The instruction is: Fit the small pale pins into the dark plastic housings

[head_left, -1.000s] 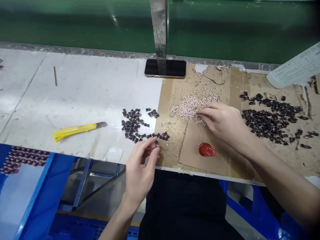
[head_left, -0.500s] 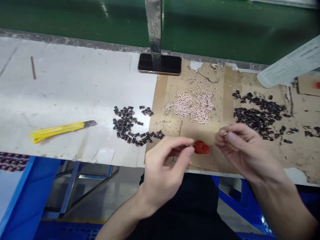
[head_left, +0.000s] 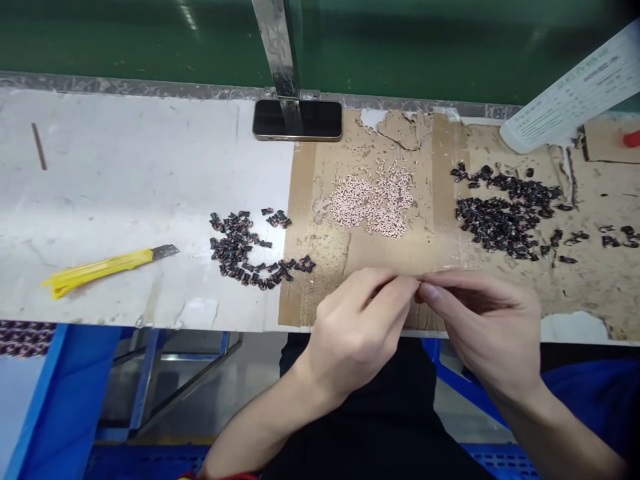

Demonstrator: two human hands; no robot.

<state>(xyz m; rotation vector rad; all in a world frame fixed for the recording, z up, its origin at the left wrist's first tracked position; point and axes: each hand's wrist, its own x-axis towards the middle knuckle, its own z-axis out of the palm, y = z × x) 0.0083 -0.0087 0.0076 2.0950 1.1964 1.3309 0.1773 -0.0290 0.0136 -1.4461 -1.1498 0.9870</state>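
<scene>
My left hand (head_left: 365, 323) and my right hand (head_left: 493, 327) meet at the fingertips over the front of the cardboard, both closed in a pinch. Whatever they hold between them is tiny and mostly covered by the fingers. Just beyond them lies a spread of small copper-coloured pieces (head_left: 373, 203). To the right is a heap of small black parts with copper showing (head_left: 500, 223). A second cluster of similar black parts (head_left: 235, 250) lies to the left, across the cardboard's edge. The red object seen earlier is hidden behind my hands.
A phone (head_left: 297, 121) lies at the back by a metal post (head_left: 277, 47). A yellow-handled blade (head_left: 110, 270) is at the left, with a thin brown strip (head_left: 39, 147) behind it. A translucent bottle (head_left: 575, 93) leans in at the right. A blue tray (head_left: 65, 400) stands below left.
My hands have come together from either side of the red object, covering it. The copper-coloured bit in my right fingertips is now mostly hidden. The view has shifted slightly.
</scene>
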